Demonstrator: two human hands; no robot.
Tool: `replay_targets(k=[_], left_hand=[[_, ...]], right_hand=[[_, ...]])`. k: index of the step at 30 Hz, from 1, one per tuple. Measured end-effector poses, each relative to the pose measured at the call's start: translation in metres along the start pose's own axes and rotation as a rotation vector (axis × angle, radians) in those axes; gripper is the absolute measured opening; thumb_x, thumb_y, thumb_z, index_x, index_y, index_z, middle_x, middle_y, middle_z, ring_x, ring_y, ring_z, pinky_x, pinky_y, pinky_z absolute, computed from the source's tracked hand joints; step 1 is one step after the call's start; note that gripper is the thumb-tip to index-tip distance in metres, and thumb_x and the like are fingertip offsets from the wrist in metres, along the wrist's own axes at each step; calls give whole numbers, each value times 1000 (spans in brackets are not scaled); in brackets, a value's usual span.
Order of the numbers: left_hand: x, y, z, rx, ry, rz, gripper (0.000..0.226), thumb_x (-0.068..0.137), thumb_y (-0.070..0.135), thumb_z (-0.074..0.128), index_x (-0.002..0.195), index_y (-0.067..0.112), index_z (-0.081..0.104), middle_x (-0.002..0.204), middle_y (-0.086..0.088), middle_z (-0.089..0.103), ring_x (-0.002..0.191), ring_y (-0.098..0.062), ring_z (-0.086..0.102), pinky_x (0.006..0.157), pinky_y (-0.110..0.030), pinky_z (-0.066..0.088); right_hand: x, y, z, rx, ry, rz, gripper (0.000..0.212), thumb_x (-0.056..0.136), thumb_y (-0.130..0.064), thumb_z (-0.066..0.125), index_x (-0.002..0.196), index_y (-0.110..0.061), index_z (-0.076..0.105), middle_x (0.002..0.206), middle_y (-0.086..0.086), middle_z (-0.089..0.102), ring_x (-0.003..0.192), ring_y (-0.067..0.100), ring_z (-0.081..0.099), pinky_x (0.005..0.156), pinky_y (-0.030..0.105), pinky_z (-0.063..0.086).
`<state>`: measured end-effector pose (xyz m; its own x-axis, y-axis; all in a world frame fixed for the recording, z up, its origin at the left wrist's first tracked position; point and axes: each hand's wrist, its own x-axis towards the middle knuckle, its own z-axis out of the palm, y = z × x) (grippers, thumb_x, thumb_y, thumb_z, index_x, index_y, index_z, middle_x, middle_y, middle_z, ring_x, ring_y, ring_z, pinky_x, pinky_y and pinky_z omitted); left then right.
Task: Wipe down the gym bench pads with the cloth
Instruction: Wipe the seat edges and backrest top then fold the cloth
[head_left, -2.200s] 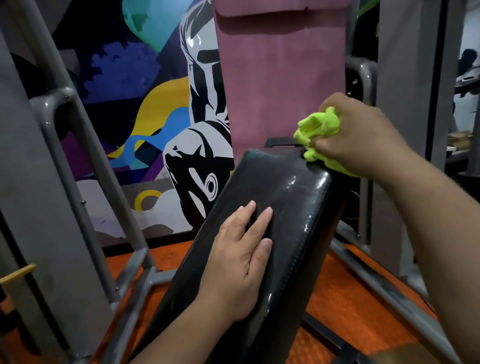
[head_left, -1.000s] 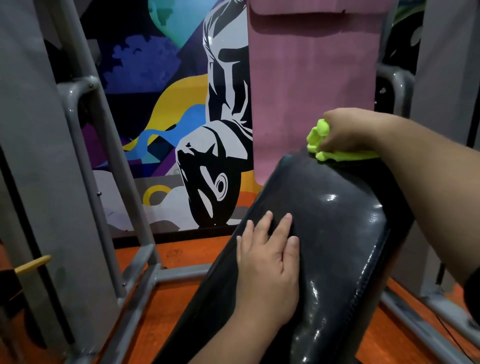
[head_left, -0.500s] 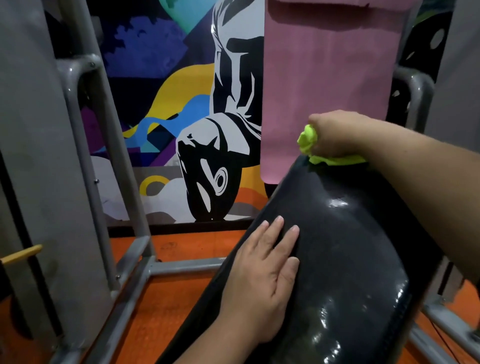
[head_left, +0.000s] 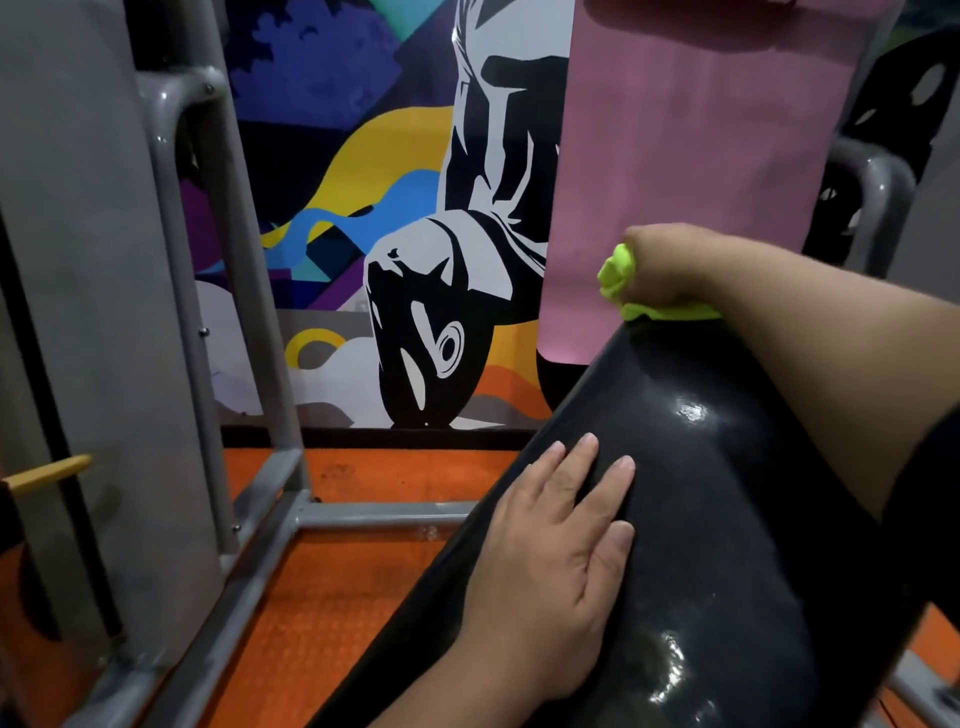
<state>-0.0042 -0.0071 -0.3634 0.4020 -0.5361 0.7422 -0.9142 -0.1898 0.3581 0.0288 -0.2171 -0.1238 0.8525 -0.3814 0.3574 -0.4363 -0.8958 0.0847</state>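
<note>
A glossy black bench pad (head_left: 727, 519) slopes up from lower centre to upper right. My right hand (head_left: 670, 265) grips a bunched lime-green cloth (head_left: 621, 283) and presses it on the pad's top left corner. My left hand (head_left: 561, 561) rests flat on the pad's left side, fingers straight and spread, palm down. The far face of the pad is hidden behind its top edge and my right forearm.
A grey steel frame (head_left: 244, 291) with uprights and floor bars stands at left over orange rubber flooring (head_left: 332, 597). A pink mat (head_left: 691, 156) hangs behind the pad against a painted mural wall (head_left: 374, 208). A yellow-tipped handle (head_left: 49, 470) juts out at far left.
My right hand has slid the cloth leftward along the pad's top edge to its left corner. The view has shifted closer to the pad. My left hand has stayed flat on the pad.
</note>
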Motion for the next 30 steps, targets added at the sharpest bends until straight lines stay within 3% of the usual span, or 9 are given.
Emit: replay_targets(k=[2,5,9,13,18,24,28,30], left_hand=[[-1,1,1,2,1,10,51,104,55,22,152,45,33,163,22,19,152,-2,8,121,-40,24],[-2,3,2,7,3,16,51,104,55,19,152,45,33,164,20,20,152,-2,8,121,-38,21],[-3,-3,0,3,24,-10,52,103,55,19,151,43,35,163,18,23,151,-2,10,121,-34,21],[-9,-4,1,5,28,-8,52,104,55,19,151,41,37,163,16,26,151,-3,13,120,-31,20],[-10,-8,-3,19,35,-37,54,103,55,17,150,40,39,161,14,29,150,-4,16,119,-29,18],[-17,-11,-1,35,84,-59,46,105,46,31,146,32,47,152,7,43,142,-12,33,115,-34,34],[-21,-19,-2,36,101,-34,45,105,43,35,143,27,52,148,4,48,139,-14,39,115,-33,36],[-23,-20,-4,48,99,-30,45,105,43,35,143,27,52,148,4,48,139,-14,39,115,-32,35]], right_hand=[[3,-4,4,-13,5,-30,24,81,-33,70,90,-21,50,94,1,58,91,32,56,77,34,43],[4,-12,-4,-139,-147,-62,11,79,-23,69,80,-22,58,92,-5,65,89,26,62,87,36,52],[6,-44,17,-332,-99,-172,17,83,-25,66,98,-27,60,100,-4,68,93,27,63,84,36,53],[3,-49,22,-351,-179,-211,18,74,-28,66,89,-26,55,99,-6,69,88,25,65,83,37,55],[-1,-78,42,-531,-204,-269,27,84,-36,65,97,-22,46,106,1,63,94,31,63,79,35,50],[-13,-88,51,-617,-223,-263,33,88,-36,64,116,-21,55,113,4,62,98,30,61,83,41,53],[-17,-91,47,-534,-269,-306,25,84,-31,65,104,-27,50,111,2,63,88,26,57,81,36,53],[-19,-93,48,-561,-251,-275,28,86,-32,64,111,-25,52,115,3,63,91,26,57,82,37,53]])
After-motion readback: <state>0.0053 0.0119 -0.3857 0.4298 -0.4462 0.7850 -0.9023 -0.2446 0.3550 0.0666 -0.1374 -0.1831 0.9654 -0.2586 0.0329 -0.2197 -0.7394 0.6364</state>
